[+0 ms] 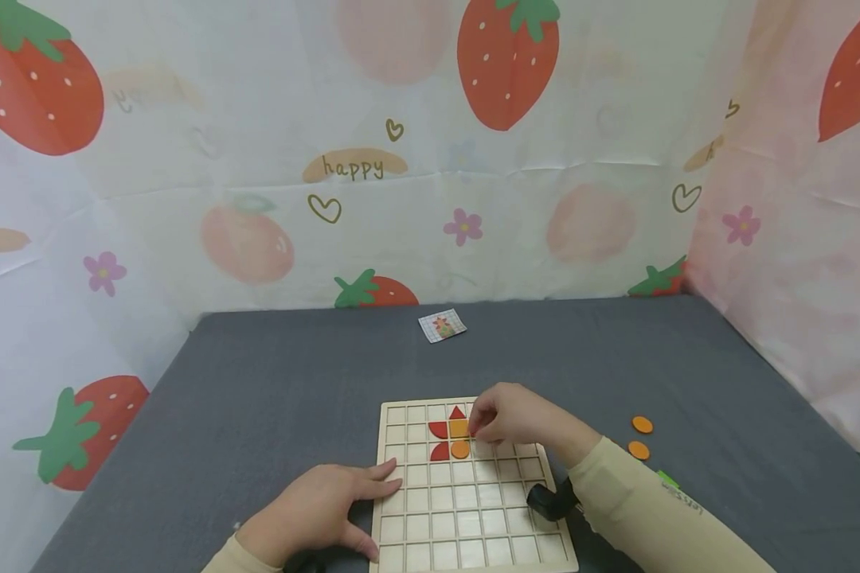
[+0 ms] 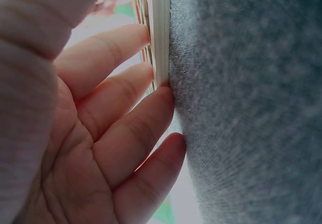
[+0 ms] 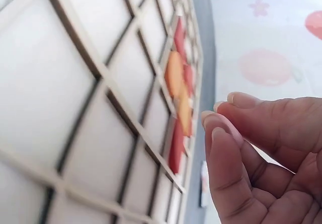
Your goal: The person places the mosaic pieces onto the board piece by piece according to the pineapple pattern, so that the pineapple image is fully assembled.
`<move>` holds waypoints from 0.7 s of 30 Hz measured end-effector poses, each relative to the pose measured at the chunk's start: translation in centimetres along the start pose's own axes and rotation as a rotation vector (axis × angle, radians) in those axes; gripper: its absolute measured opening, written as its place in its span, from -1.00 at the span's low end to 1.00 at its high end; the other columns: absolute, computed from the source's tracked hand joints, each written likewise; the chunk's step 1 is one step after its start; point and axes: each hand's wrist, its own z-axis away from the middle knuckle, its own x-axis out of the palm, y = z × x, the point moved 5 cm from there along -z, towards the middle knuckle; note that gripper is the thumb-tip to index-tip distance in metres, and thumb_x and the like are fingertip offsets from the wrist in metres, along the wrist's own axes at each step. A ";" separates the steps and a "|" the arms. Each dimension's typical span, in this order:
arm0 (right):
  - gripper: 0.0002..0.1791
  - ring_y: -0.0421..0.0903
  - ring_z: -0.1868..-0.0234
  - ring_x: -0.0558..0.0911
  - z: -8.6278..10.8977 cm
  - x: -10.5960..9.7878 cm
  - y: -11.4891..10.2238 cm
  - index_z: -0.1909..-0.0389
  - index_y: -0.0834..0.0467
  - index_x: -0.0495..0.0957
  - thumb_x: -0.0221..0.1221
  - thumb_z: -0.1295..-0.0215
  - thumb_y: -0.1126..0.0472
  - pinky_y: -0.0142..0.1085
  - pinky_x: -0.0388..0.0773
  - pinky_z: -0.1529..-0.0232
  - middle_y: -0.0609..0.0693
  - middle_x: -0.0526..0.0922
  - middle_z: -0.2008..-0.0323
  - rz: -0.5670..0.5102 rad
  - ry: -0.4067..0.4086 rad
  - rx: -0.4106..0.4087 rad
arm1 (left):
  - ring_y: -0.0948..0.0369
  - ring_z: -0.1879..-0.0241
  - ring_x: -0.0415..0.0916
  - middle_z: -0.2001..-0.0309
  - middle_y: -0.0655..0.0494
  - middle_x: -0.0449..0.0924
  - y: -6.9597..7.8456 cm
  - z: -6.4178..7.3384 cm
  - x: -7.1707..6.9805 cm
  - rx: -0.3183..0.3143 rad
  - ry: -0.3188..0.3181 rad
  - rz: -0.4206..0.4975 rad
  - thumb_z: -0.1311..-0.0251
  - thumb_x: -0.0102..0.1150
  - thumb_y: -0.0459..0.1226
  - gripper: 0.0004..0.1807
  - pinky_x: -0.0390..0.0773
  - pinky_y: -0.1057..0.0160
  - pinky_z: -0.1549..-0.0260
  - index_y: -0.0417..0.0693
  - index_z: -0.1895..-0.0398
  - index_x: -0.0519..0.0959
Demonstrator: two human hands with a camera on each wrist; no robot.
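Observation:
A pale wooden grid board (image 1: 440, 501) lies on the grey cloth in the head view. Near its far side sit an orange square (image 1: 459, 429), an orange disc (image 1: 460, 450), a red triangle (image 1: 456, 413) and red quarter-round pieces (image 1: 438, 430) in its cells. My left hand (image 1: 333, 505) rests at the board's left edge, fingers spread; its fingertips meet the board's side in the left wrist view. Over the far right cells my right hand (image 1: 516, 414) is curled, fingertips beside a red piece (image 3: 176, 146) next to the square. Its fingertips are drawn together with nothing visible between them.
Two orange discs (image 1: 641, 438) lie on the cloth right of the board. A green piece (image 1: 667, 479) is partly hidden by the right sleeve. A small picture card (image 1: 442, 325) lies near the table's back edge, before a strawberry-print curtain (image 1: 502, 263).

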 end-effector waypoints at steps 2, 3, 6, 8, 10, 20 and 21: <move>-0.89 -0.16 0.53 0.49 0.6 -0.7 0.0 0.47 0.13 0.63 0.19 -0.10 0.39 -0.31 0.48 0.47 -0.06 0.58 0.55 -0.014 0.002 -0.014 | 0.26 -0.13 0.39 -0.28 0.19 0.28 0.0 0.0 0.0 0.000 0.004 -0.001 0.34 0.15 0.36 -0.06 0.43 0.20 0.02 0.24 -0.25 0.35; -0.90 -0.15 0.53 0.50 0.9 -1.1 0.0 0.45 0.14 0.64 0.19 -0.10 0.38 -0.30 0.48 0.47 -0.05 0.58 0.55 -0.017 0.004 -0.018 | 0.26 -0.14 0.38 -0.28 0.19 0.28 0.1 0.1 -0.1 0.000 0.007 -0.001 0.34 0.15 0.36 -0.05 0.43 0.20 0.02 0.24 -0.25 0.35; -0.93 -0.11 0.52 0.50 1.7 -2.2 0.3 0.41 0.17 0.63 0.20 -0.11 0.37 -0.24 0.49 0.44 -0.01 0.59 0.55 -0.032 0.004 -0.014 | 0.26 -0.14 0.38 -0.28 0.20 0.28 0.1 0.1 -0.1 0.000 0.015 -0.005 0.34 0.16 0.36 -0.06 0.43 0.20 0.02 0.23 -0.25 0.36; -0.94 -0.09 0.49 0.52 2.2 -2.9 1.0 0.38 0.17 0.63 0.20 -0.12 0.34 -0.21 0.50 0.40 0.00 0.59 0.55 -0.038 0.011 0.010 | 0.27 -0.14 0.38 -0.28 0.20 0.28 0.1 0.1 -0.1 0.000 0.015 -0.014 0.34 0.16 0.36 -0.06 0.43 0.20 0.02 0.23 -0.25 0.36; -0.94 -0.07 0.46 0.55 2.7 -3.5 1.8 0.37 0.17 0.63 0.21 -0.13 0.32 -0.19 0.52 0.36 0.02 0.60 0.52 -0.053 0.020 0.042 | 0.27 -0.14 0.38 -0.28 0.19 0.28 0.1 0.0 0.0 0.000 0.012 -0.020 0.34 0.16 0.36 -0.06 0.43 0.20 0.01 0.24 -0.25 0.36; -0.87 -0.08 0.37 0.56 5.8 -6.6 5.5 0.30 0.18 0.63 0.23 -0.13 0.24 -0.19 0.52 0.31 -0.01 0.62 0.38 -0.061 0.046 0.064 | 0.26 -0.14 0.38 -0.28 0.18 0.29 0.0 0.1 0.0 0.006 0.025 -0.027 0.35 0.16 0.36 -0.05 0.42 0.19 0.01 0.23 -0.24 0.37; -0.87 -0.07 0.36 0.57 6.1 -6.8 5.8 0.30 0.19 0.63 0.23 -0.13 0.24 -0.18 0.52 0.30 0.00 0.62 0.38 -0.063 0.048 0.066 | 0.26 -0.14 0.38 -0.28 0.18 0.29 0.0 0.1 0.0 0.009 0.029 -0.029 0.35 0.16 0.36 -0.05 0.42 0.19 0.01 0.22 -0.24 0.37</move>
